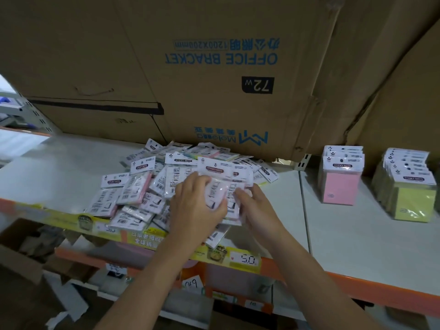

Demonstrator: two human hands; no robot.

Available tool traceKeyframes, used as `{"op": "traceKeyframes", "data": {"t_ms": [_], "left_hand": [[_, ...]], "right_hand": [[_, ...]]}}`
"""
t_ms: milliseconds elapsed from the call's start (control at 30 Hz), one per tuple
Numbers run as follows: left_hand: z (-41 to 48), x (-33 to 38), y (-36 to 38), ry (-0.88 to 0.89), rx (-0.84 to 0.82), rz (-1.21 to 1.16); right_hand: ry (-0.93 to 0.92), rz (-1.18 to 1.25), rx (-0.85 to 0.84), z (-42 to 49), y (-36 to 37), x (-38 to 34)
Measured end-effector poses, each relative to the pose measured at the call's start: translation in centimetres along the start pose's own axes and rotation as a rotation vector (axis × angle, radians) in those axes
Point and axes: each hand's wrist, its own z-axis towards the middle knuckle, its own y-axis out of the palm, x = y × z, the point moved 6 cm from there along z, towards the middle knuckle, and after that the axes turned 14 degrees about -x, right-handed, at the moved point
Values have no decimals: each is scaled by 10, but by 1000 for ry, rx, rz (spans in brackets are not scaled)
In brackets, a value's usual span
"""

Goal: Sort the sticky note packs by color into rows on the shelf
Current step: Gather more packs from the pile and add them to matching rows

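Note:
A loose pile of sticky note packs [142,186] in clear wrappers with white header cards covers the middle of the white shelf [333,234]. My left hand [195,206] and my right hand [257,208] both grip a pink pack [220,184] held just above the pile's right side, back label toward me. At the right stands a row of pink packs [341,179]. Further right stands a row of yellow packs [409,196].
Large brown cardboard boxes [214,67] fill the space behind the pile. The shelf's orange front edge [357,284] carries yellow price strips. Below it are lower shelves with boxes and labels. Bare shelf surface lies left of the pile and between the pile and the pink row.

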Motion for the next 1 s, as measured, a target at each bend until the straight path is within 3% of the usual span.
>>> {"op": "traceKeyframes", "data": {"t_ms": [167,233,333,433,567,633,800,1000], "left_hand": [[1,-1,17,70,-153,-70],[1,-9,9,87,-116,-124],[12,-35,-14,-72,69,94],[29,-54,-16,-234,-72,226],[39,-47,-9,-244,-142,334],[39,-46,-12,-236,-135,250],[19,-57,-35,-204,25,-268],[2,-11,1,21,-117,-211]], "right_hand": [[29,32,-41,8,12,-3],[20,-30,-5,7,11,-4],[-3,24,70,4,7,-4],[-17,100,107,1,4,-4],[-13,59,99,0,3,-6],[-12,69,107,0,1,-4],[-24,52,105,3,-4,-3],[-37,20,15,12,13,-6]]}}
